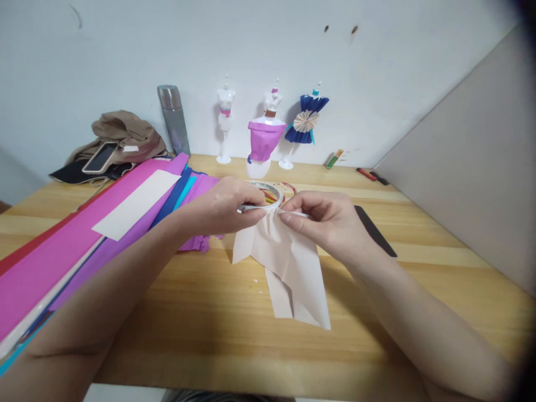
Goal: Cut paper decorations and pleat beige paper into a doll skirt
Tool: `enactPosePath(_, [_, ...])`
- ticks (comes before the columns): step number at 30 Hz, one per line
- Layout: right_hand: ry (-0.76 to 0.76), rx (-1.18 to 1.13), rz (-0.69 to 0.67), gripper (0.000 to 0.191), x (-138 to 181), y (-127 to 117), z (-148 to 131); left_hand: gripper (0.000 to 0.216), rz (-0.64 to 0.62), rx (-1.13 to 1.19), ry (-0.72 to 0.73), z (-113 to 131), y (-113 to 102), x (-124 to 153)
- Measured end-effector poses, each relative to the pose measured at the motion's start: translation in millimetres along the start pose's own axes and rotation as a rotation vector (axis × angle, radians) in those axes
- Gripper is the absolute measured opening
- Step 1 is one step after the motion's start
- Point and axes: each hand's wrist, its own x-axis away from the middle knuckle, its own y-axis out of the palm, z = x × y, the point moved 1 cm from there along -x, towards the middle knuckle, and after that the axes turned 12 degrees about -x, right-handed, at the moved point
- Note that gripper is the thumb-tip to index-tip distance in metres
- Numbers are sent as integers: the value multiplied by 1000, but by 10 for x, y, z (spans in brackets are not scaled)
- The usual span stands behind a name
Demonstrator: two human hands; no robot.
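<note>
My left hand (224,205) is closed round a white roll of tape (264,202), held just above a pale pink folded sheet of paper (288,268) on the wooden table (201,312). My right hand (324,219) pinches the free end of the tape against the top edge of that paper, fingers pressed together. The two hands nearly touch above the paper. Part of the roll is hidden by my left fingers.
A stack of coloured paper sheets (84,240) lies along the left. Three small mannequins (263,134) stand by the wall, beside a grey flask (173,118). A brown bag with a phone (117,142) sits far left. A black strip (374,230) lies behind my right hand; grey partition on the right.
</note>
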Motion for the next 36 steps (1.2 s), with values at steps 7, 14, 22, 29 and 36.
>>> enactPosePath(7, [-13, -11, 7, 16, -26, -20, 33, 23, 14, 20, -1, -1, 5, -9])
enactPosePath(14, [-43, 57, 76, 17, -55, -45, 43, 23, 11, 30, 9, -5, -3, 1])
enactPosePath(22, [-13, 62, 72, 23, -72, -37, 47, 23, 15, 29, 10, -3, 10, 12])
enactPosePath(29, [61, 63, 71, 29, -89, -47, 83, 22, -5, -3, 49, 25, -18, 4])
enactPosePath(36, [67, 8, -10, 31, -104, -18, 109, 22, -75, -12, 91, 60, -40, 7])
